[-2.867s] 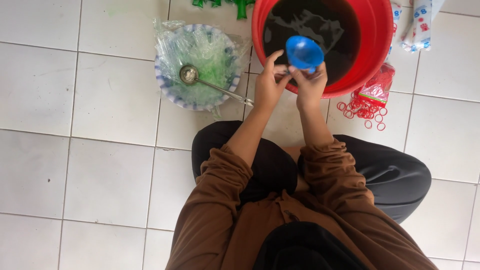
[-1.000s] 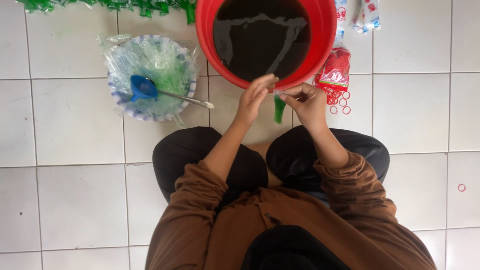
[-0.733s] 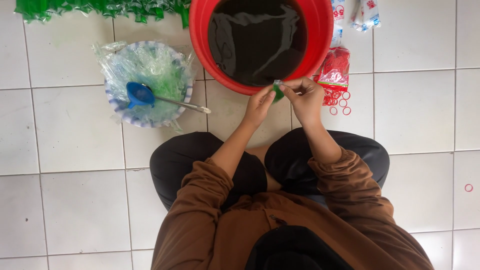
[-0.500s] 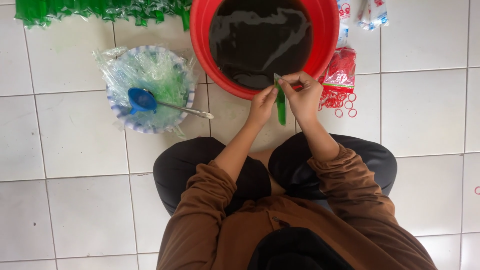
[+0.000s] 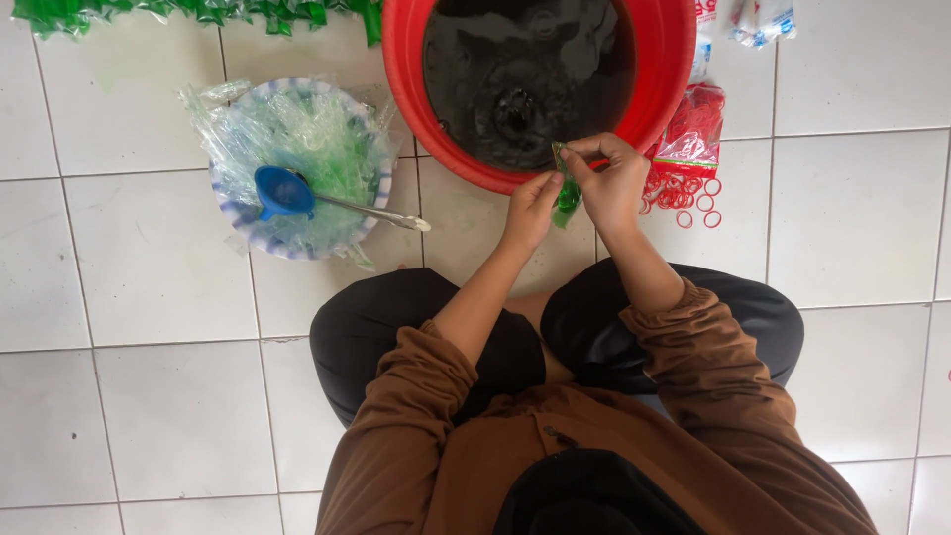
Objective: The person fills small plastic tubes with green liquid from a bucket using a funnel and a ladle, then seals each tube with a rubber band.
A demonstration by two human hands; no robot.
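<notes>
Both hands pinch one small green pouch point(image 5: 567, 190): the left hand point(image 5: 530, 208) grips its lower side, the right hand point(image 5: 612, 183) closes thumb and forefinger on its top, apparently to keep the neck gathered. The pouch hangs upright between them, just in front of the red basin point(image 5: 666, 69) of dark liquid, close enough that drips would likely fall near the rim. Red rubber bands point(image 5: 693, 193) lie beside the right hand, spilling from a red packet point(image 5: 695, 124). To the left, a bowl point(image 5: 230, 210) lined with clear plastic bags holds a blue funnel point(image 5: 282, 190) and a metal ladle point(image 5: 381, 211). Filled green pouches point(image 5: 198, 12) line the far edge. Nothing stands between hands and basin.
</notes>
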